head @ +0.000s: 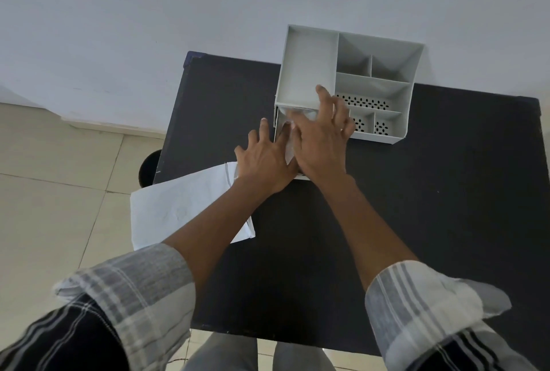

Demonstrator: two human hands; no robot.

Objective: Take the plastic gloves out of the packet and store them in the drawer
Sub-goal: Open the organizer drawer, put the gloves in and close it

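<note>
We see a black table (416,207) against a pale wall, with a grey organizer (309,67) at its far edge whose low drawer (278,123) is pulled out toward us, and a plain white packet (184,207) with no readable print overhanging the table's left edge. Both our hands, the left hand (265,162) and right hand (320,147), lie spread and flat, fingers open, pressing thin, clear, crinkled plastic gloves (288,150) down into the drawer. The table's right half is bare.
</note>
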